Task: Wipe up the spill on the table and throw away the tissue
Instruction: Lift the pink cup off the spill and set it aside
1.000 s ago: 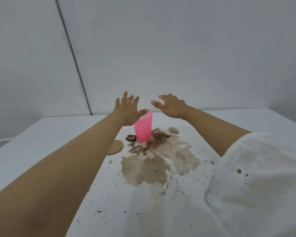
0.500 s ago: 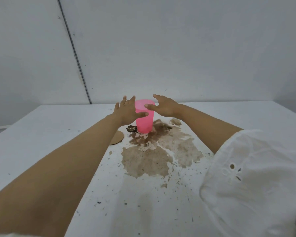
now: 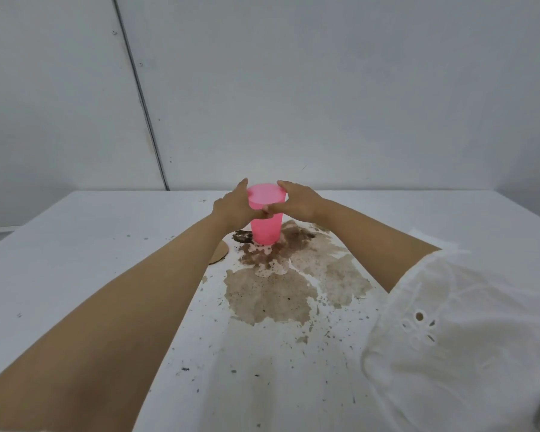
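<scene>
A pink plastic cup (image 3: 266, 229) stands upright at the far end of a brown spill (image 3: 281, 285) on the white table (image 3: 75, 263). My left hand (image 3: 236, 207) wraps the cup's left side near the rim. My right hand (image 3: 296, 201) wraps its right side, and the thumbs meet at the front. The spill spreads toward me in wide brown patches with dark specks scattered around. No tissue is in view.
A round brown coaster (image 3: 219, 255) lies on the table left of the cup, partly hidden by my left forearm. A dark clump (image 3: 242, 236) sits at the cup's left base. My white sleeve (image 3: 462, 338) fills the lower right. Grey walls stand behind the table.
Both hands came down from above the cup and closed around its upper part from either side. The cup stands in the same spot.
</scene>
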